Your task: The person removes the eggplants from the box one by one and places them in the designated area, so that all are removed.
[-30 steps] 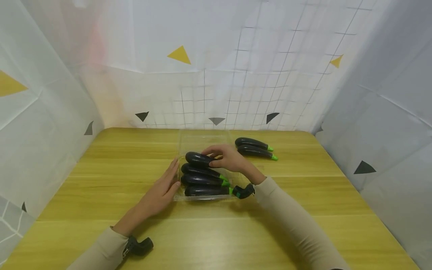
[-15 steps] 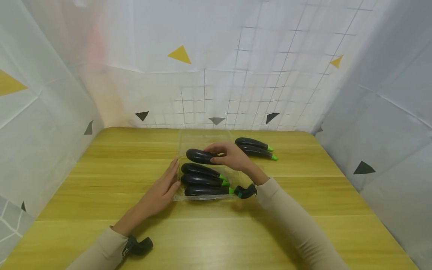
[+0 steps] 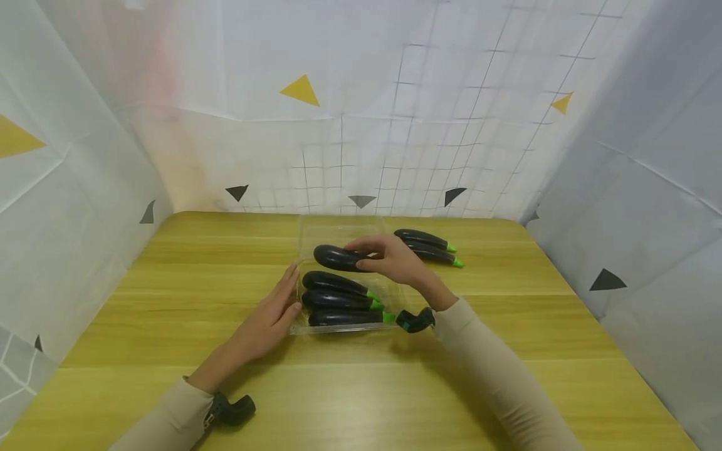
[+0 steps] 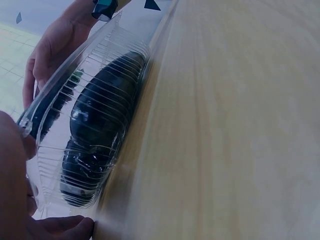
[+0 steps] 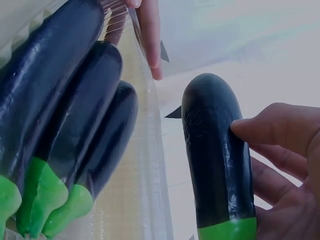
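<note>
My right hand (image 3: 393,258) pinches an eggplant (image 3: 334,257) between thumb and fingers, above the back part of a clear plastic container (image 3: 389,289). In the right wrist view this eggplant (image 5: 214,150) shows a dark glossy body and a green stem end. Three more eggplants (image 3: 336,300) lie side by side in the container, stems to the right. My left hand (image 3: 269,316) rests along the container's left side with straight fingers. Through the ribbed wall (image 4: 107,95) in the left wrist view, dark eggplants are visible.
Two eggplants (image 3: 422,238) lie on the wooden table (image 3: 350,401) right of the container. The container's clear lid (image 3: 341,229) is laid back toward the rear wall. White sheeting (image 3: 259,156) with coloured triangles stands behind and at both sides.
My right hand has lifted the eggplant off the row in the container and moved it slightly back and to the right. The left hand has stayed in place.
</note>
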